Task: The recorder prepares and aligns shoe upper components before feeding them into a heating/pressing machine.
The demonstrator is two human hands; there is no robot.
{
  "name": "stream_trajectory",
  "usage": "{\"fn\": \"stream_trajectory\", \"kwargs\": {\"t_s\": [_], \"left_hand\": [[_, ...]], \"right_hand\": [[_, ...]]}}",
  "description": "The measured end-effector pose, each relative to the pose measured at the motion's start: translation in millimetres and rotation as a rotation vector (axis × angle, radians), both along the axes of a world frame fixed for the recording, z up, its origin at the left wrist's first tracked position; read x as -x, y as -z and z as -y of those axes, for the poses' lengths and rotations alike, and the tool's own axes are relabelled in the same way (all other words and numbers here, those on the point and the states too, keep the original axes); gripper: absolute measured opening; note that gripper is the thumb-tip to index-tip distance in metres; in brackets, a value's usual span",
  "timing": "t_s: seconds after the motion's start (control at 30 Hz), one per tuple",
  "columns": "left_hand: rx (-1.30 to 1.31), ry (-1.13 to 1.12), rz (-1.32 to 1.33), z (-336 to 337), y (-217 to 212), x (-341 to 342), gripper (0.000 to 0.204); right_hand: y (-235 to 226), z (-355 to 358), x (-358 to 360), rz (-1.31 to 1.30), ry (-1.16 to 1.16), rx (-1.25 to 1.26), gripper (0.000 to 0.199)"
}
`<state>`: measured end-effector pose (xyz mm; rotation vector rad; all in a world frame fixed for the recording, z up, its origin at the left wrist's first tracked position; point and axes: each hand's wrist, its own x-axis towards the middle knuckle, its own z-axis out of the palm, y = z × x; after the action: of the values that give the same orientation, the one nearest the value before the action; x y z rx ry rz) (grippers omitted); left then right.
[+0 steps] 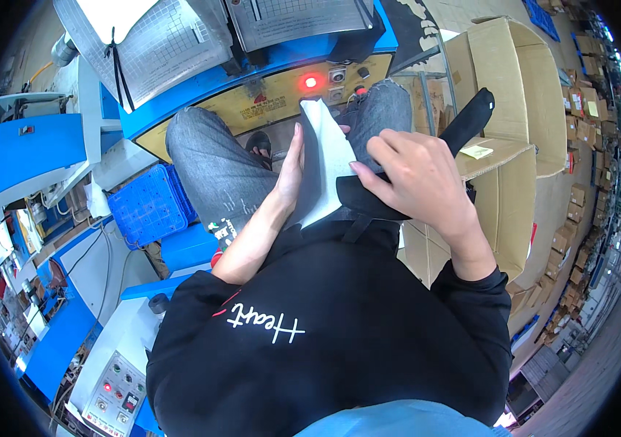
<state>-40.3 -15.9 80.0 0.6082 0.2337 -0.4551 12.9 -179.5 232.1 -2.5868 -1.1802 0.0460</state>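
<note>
Between my knees, my left hand (292, 171) is wrapped round a long folded piece (327, 149) that is dark grey outside and white inside. Its thumb lies along the near left edge, and fingertips show past the right edge. My right hand (423, 178) grips a long black strap-like piece (469, 122) with rounded ends. One end of that strap sticks out up and to the right, with a tiny white mark near its tip. The other end lies across the lower right part of the folded piece, under my right thumb. Some right fingers are curled and partly hidden.
Ahead stands a blue machine with a beige control panel (274, 105), a lit red lamp (310, 82) and grid-marked plates (303, 25). Open cardboard boxes (504, 197) stand close on my right. A blue plastic crate (151, 204) and another control panel (117, 397) are on my left.
</note>
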Motion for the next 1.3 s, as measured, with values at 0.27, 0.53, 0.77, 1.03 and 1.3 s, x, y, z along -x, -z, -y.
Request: {"fn": "stream_trajectory", "kwargs": {"t_s": [0.27, 0.53, 0.77, 1.03, 1.3], "left_hand": [[0.311, -0.028, 0.023, -4.9, 71.5, 15.3, 0.068], [-0.108, -0.047, -0.185, 3.2, -20.9, 8.4, 0.073], [-0.243, -0.071, -0.312, 16.1, -41.4, 10.9, 0.069], [-0.214, -0.157, -0.392, -0.7, -9.7, 2.9, 0.051], [0.277, -0.151, -0.213, -8.2, 33.0, 10.3, 0.054]], "right_hand": [[27.0, -16.2, 19.2, 0.158, -0.321, 0.432, 0.025], [20.9, -20.9, 11.6, -0.017, -0.321, 0.055, 0.029], [69.0, -35.0, 45.7, -0.241, -0.529, 0.345, 0.016], [37.1, -24.4, 14.4, 0.028, -0.304, -0.244, 0.020], [79.1, 33.8, 25.3, -1.010, 0.688, -0.610, 0.035]]}}
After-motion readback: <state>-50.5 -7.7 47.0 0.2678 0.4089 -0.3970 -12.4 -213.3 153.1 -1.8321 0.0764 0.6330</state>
